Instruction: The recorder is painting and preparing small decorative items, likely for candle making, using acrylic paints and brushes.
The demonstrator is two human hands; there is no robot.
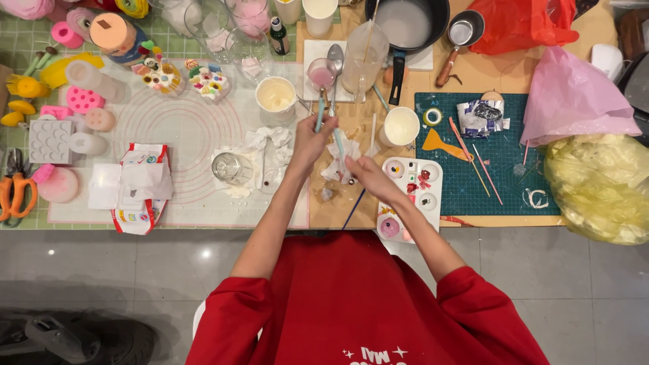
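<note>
The crumpled tissue [341, 159] hides the fingertips of both hands and the tool's tip.

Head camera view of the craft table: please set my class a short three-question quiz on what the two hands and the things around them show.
1. True or false: the left hand holds a thin teal tool.
2. What does the right hand grip? A) crumpled white tissue B) the orange scissors C) the dark pan
3. Which thing lies just right of the right hand, on the table?

Key
1. True: it pinches the tool upright.
2. A: the tissue sits between the hands, at the tool's lower end.
3. The white paint palette with round wells.
</note>
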